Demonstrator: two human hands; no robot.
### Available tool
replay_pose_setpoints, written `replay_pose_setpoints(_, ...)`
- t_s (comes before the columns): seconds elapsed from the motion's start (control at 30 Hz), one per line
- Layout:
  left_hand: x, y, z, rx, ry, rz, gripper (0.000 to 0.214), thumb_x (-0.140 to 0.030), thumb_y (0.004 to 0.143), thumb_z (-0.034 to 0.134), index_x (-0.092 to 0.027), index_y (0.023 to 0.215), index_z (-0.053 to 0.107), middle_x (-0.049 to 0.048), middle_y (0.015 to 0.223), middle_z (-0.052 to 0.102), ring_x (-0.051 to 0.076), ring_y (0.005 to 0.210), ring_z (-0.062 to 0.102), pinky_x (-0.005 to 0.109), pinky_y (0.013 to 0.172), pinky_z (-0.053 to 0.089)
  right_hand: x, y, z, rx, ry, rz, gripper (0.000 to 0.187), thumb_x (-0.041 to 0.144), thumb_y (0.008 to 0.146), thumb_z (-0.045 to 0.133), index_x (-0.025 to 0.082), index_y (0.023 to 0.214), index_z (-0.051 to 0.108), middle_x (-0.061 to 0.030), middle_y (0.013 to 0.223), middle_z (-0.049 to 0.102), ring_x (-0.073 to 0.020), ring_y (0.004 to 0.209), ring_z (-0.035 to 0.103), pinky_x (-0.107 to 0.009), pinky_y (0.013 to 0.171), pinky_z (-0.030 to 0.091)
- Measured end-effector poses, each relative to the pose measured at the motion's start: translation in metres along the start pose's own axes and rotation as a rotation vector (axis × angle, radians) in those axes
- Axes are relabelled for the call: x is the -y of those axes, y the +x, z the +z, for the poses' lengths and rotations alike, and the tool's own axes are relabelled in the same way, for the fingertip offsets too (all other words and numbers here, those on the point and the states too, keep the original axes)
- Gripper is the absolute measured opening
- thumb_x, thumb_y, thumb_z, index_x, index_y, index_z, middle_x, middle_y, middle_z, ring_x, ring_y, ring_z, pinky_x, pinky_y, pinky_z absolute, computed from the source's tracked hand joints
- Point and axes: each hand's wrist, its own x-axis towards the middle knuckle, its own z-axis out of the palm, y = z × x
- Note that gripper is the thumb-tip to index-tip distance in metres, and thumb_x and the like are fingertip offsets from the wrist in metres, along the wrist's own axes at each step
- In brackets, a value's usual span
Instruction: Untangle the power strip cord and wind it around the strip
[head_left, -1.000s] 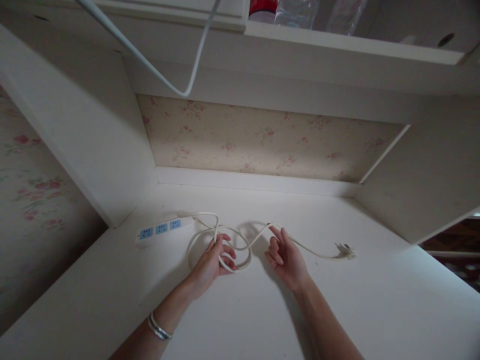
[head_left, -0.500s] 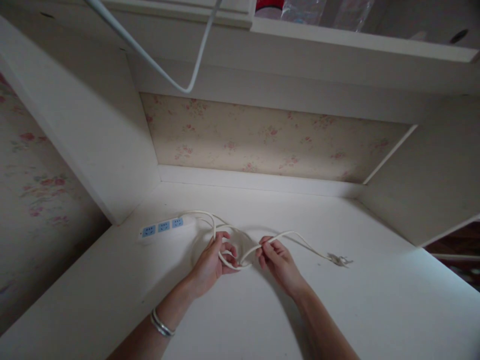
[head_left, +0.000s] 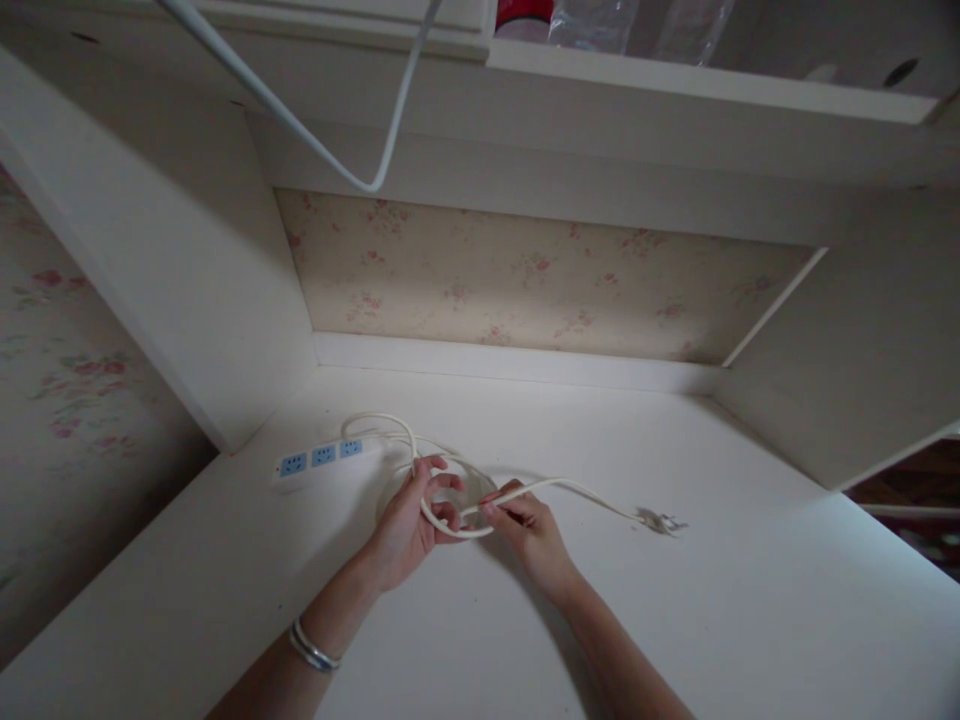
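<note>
A white power strip (head_left: 319, 459) with blue sockets lies on the white desk (head_left: 480, 620) at the left. Its cream cord (head_left: 577, 489) runs in loops to a plug (head_left: 660, 521) lying on the desk at the right. My left hand (head_left: 409, 525), with a silver bracelet on the wrist, is closed round the gathered loops of cord. My right hand (head_left: 525, 530) pinches the cord just right of those loops, close beside my left hand.
White side panels (head_left: 187, 270) wall in the desk on the left and right, with flowered wallpaper (head_left: 525, 275) at the back. An overhead shelf (head_left: 675, 80) carries a red item and clear plastic. Another white cable (head_left: 330, 160) hangs from above.
My right hand has slid left along the cord until it meets my left hand. The loops have drawn tighter, and the plug has been dragged a little to the left.
</note>
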Motion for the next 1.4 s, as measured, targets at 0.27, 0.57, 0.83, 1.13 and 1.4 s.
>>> replay_pose_setpoints(0.27, 0.003, 0.001, -0.003, -0.042, 0.197, -0.096, 0.037, -0.059, 0.088, 0.042, -0.025, 0.101, 0.04, 0.0051, 0.088, 0.07, 0.018, 0.059, 0.068, 0.035, 0.059, 0.056, -0.001, 0.002, -0.002, -0.029, 0.598, 0.254, 0.026, 0.036, 0.078, 0.072, 0.02, 0.099, 0.069, 0.0055, 0.06, 0.046, -0.0067, 0.052, 0.032, -0.022, 0.049, 0.025)
replay_pose_setpoints(0.57, 0.003, -0.002, -0.004, 0.0, 0.27, -0.108, 0.038, -0.061, 0.088, 0.039, -0.024, 0.096, 0.039, 0.0055, 0.074, 0.071, 0.018, 0.057, 0.066, 0.029, 0.058, 0.051, -0.011, 0.013, -0.073, -0.453, 1.295, 0.295, 0.02, 0.03, 0.092, 0.047, 0.018, 0.09, 0.063, 0.0002, 0.078, 0.064, -0.0073, 0.05, 0.045, -0.024, 0.05, 0.044)
replay_pose_setpoints(0.83, -0.002, 0.0, -0.006, -0.052, 0.196, -0.039, 0.04, -0.062, 0.087, 0.04, -0.023, 0.095, 0.041, 0.005, 0.072, 0.069, 0.016, 0.051, 0.063, 0.026, 0.053, 0.049, -0.044, 0.001, -0.135, -0.883, 1.086, 0.218, 0.031, 0.026, 0.093, 0.027, 0.02, 0.067, 0.042, 0.0012, 0.063, 0.053, -0.0076, 0.044, 0.046, -0.02, 0.042, 0.038)
replay_pose_setpoints(1.13, -0.004, -0.002, -0.004, -0.011, 0.102, -0.066, 0.028, -0.049, 0.088, 0.05, -0.022, 0.094, 0.047, 0.0045, 0.097, 0.067, 0.017, 0.059, 0.067, 0.033, 0.058, 0.054, -0.023, 0.015, -0.1, -0.989, 0.628, 0.029, 0.021, 0.038, 0.077, 0.064, 0.025, 0.09, 0.054, 0.0044, 0.081, 0.061, -0.0052, 0.049, 0.048, -0.016, 0.041, 0.034)
replay_pose_setpoints(1.4, -0.008, -0.011, 0.002, 0.107, 0.019, -0.032, 0.054, 0.0, 0.071, 0.062, -0.027, 0.117, 0.053, 0.0061, 0.143, 0.038, 0.03, 0.111, 0.06, 0.046, 0.088, 0.051, -0.019, 0.012, -0.028, -0.39, 0.161, 0.064, 0.034, 0.049, 0.083, 0.059, 0.019, 0.097, 0.065, -0.0102, 0.105, 0.068, -0.0183, 0.081, 0.06, -0.028, 0.059, 0.049)
